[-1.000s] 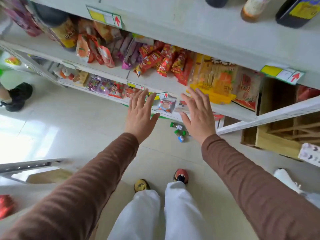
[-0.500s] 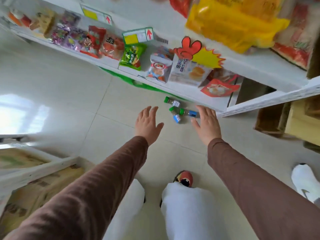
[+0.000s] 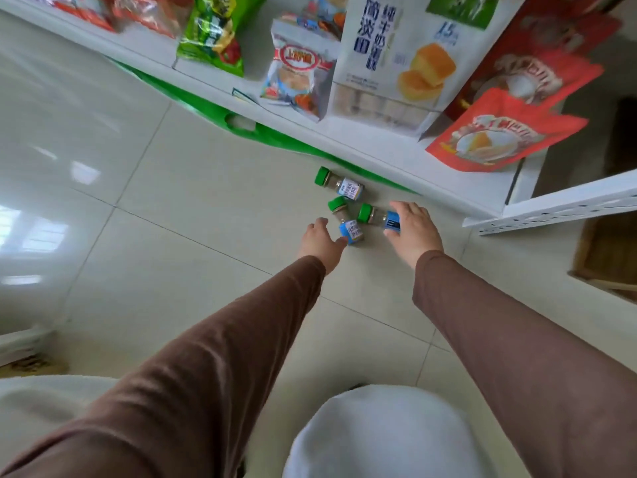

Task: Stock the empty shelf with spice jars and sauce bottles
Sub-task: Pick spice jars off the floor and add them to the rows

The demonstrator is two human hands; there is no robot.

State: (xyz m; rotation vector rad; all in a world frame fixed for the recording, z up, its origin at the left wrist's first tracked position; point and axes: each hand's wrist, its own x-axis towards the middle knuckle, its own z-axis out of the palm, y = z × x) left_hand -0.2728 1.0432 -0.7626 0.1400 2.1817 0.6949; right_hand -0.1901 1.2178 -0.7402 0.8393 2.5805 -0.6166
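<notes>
Three small spice jars with green caps and blue-and-white labels lie on their sides on the tiled floor, just in front of the bottom shelf. The far jar lies alone. My left hand reaches low beside the middle jar, with its thumb touching that jar's labelled end. My right hand grips the base of the right jar, fingers over it and thumb under it. The jar's green cap points left.
The white bottom shelf carries snack bags and a white cake pack, above a green base strip. A perforated white upright and a wooden crate stand at the right. My white-trousered knees fill the lower view.
I have bent down from the upper shelves towards the floor. Both hands dropped to the jars; the right hand closed round the right jar and the left thumb reached the middle jar.
</notes>
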